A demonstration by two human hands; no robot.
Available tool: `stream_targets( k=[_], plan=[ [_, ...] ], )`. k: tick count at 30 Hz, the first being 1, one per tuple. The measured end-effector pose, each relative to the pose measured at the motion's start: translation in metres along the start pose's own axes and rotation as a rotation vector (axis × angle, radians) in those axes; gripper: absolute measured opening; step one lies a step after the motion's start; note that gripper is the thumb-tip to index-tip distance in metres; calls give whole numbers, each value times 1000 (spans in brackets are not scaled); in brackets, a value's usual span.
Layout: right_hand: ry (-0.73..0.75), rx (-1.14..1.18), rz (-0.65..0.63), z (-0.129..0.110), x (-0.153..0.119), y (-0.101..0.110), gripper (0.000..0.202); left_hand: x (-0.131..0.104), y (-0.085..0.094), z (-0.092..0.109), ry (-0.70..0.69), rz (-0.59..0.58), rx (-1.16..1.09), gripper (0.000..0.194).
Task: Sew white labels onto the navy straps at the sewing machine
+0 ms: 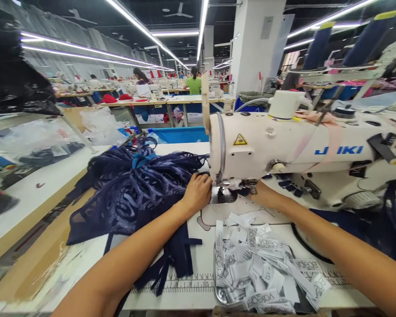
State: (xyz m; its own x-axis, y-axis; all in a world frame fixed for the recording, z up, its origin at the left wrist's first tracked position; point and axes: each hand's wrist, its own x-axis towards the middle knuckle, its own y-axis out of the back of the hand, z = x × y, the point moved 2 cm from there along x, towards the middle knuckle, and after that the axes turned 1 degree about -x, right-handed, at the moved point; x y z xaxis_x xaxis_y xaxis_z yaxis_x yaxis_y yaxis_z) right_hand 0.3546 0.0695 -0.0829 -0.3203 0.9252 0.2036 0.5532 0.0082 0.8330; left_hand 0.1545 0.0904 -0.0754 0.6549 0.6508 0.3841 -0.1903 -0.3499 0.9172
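A white sewing machine stands over the table, its needle area and metal plate at the middle. My left hand is just left of the presser foot, fingers bent together at the edge of the navy lace fabric; what they grip is too small to make out. The fabric lies bunched to the left, with a blue tie round it and navy strips hanging down. My right hand reaches behind the right side of the needle area, its fingers hidden by machine parts. A metal tray of white printed labels sits in front.
Printed ruler markings run along the table's front edge. Dark fabric lies at the right. Thread cones stand above the machine. Left are another white table and clear plastic bags. People sit at tables farther back.
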Motion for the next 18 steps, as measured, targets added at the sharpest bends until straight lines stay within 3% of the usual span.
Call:
stream_targets(
  k=[1,4,7,10,14,18],
  plan=[
    [63,-170,-14,3,-3,1,16,0,4,0,19,-43,-49,18],
    [182,-397,11,12,-13,9,21,-4,30,-6,62,-133,-216,21],
    [303,-603,124,14,-28,19,26,-23,68,-18,77,-79,-209,19],
    [368,-620,209,8,-44,23,22,-60,98,-27,17,-25,-41,17],
    [367,-554,221,-11,-59,20,16,-112,105,-18,-215,-123,80,18],
    [339,-507,174,-32,-64,20,21,-140,95,0,-384,-192,88,15]
  ],
)
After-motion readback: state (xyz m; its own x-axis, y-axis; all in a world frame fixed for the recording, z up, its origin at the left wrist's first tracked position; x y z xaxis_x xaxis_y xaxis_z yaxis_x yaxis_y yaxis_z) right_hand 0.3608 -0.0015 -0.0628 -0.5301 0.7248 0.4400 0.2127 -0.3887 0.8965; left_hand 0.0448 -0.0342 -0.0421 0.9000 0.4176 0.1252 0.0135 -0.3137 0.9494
